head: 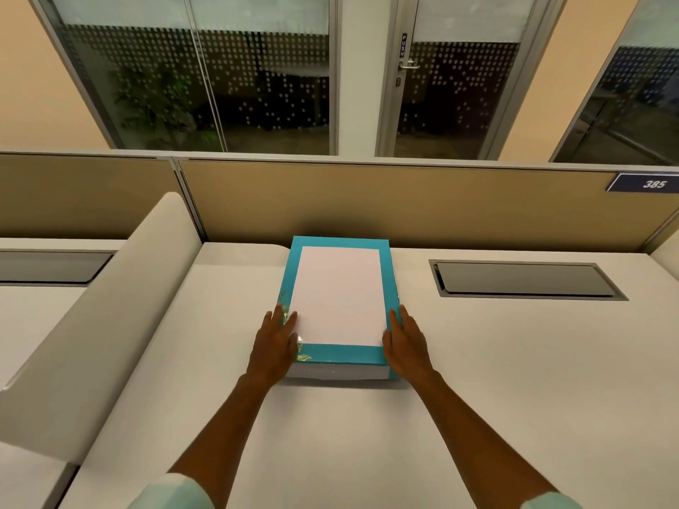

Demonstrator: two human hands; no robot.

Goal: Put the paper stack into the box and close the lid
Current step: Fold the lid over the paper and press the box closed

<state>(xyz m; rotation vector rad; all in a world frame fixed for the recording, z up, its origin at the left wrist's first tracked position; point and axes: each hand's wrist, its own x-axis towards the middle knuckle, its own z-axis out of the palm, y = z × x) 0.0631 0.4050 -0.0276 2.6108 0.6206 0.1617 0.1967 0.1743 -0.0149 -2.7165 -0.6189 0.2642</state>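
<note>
A teal box point(338, 355) with gold leaf print lies flat on the white desk point(330, 435), close to the back partition. A white paper stack point(340, 295) covers most of its top and leaves a teal border all round. Below the teal front edge runs a white layer; I cannot tell whether it is the box base or more paper. My left hand point(275, 343) lies against the box's near left corner, with fingers and thumb reaching onto the top edge. My right hand point(406, 343) presses against the near right corner, fingers straight.
A tan partition point(404, 200) with a "385" plate point(646, 183) stands right behind the box. A recessed cable hatch point(521, 279) is set into the desk to the right. A rounded white divider point(110, 317) rises along the desk's left side.
</note>
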